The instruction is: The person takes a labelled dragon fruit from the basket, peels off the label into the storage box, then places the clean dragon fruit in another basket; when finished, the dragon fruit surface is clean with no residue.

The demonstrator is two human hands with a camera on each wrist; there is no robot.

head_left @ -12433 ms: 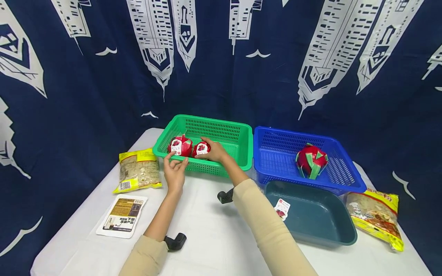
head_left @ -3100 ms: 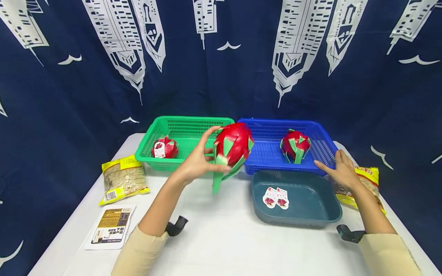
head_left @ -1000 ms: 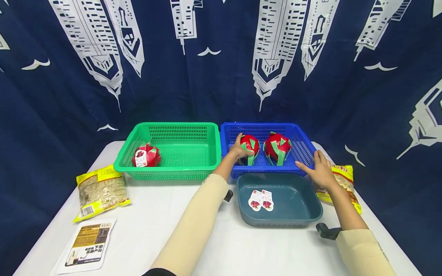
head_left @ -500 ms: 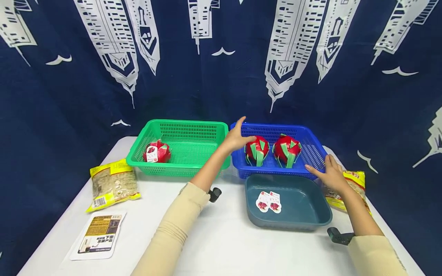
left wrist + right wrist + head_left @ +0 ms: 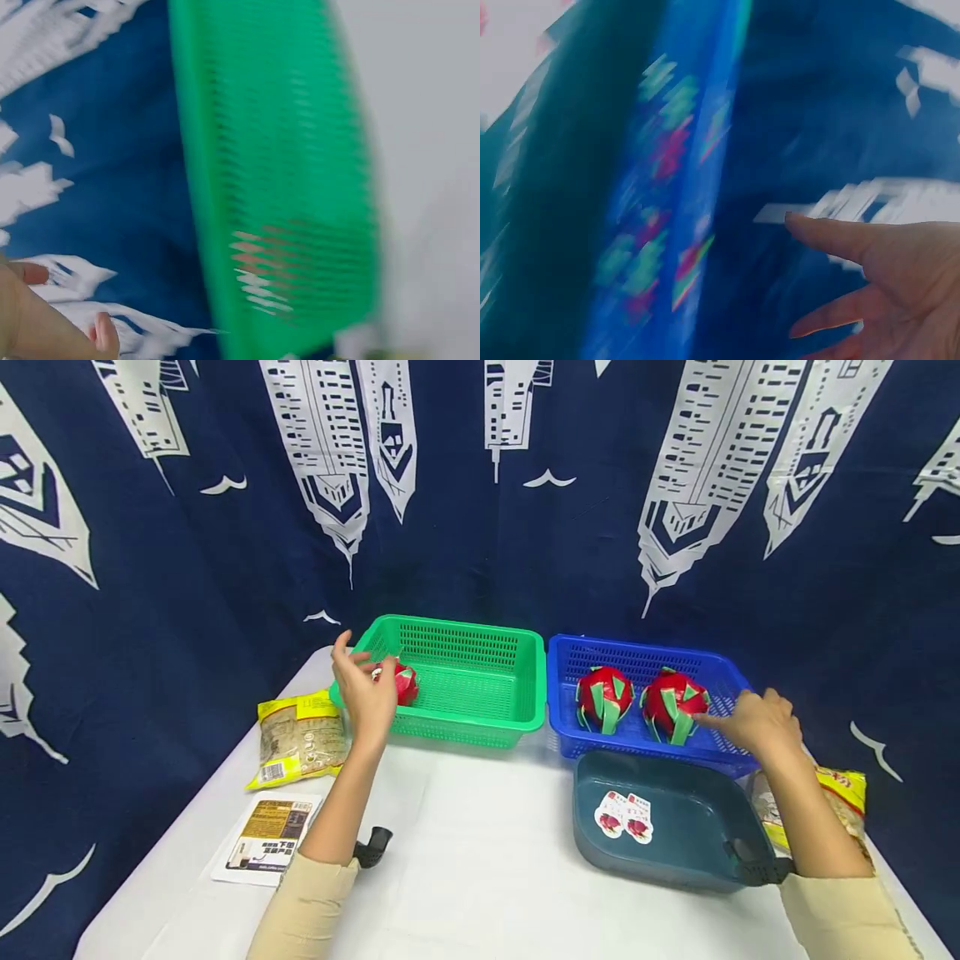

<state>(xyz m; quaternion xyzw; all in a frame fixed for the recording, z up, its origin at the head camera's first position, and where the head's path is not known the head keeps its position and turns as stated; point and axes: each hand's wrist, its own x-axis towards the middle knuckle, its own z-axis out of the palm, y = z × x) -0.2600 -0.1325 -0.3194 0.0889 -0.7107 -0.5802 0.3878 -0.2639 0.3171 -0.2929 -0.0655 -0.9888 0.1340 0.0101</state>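
Observation:
My left hand (image 5: 366, 693) hovers at the left end of the green basket (image 5: 487, 727), fingers spread around the last dragon fruit (image 5: 406, 683) there. That fruit carries a white label, mostly hidden by the hand; whether the fingers touch it cannot be told. The blue basket (image 5: 573, 743) holds two dragon fruits, one on the left (image 5: 604, 698) and one on the right (image 5: 675, 703), with green leaf tips. Over that basket's right end is my right hand (image 5: 761, 727), empty, with straight fingers in the right wrist view. Two fruit-printed stickers (image 5: 624, 816) lie in the dark teal tray (image 5: 675, 868).
A yellow-edged food bag (image 5: 302, 739) lies left of the green basket, with a white-edged flat pouch (image 5: 266, 837) in front. Another yellow bag (image 5: 843, 797) is partly hidden behind the right forearm. White tablecloth (image 5: 480, 835) stretches between them.
My left hand took a dragon fruit from the green basket to the blue one, let go and swung back left. A second sticker is in the tray. My right hand has lifted off the blue rim.

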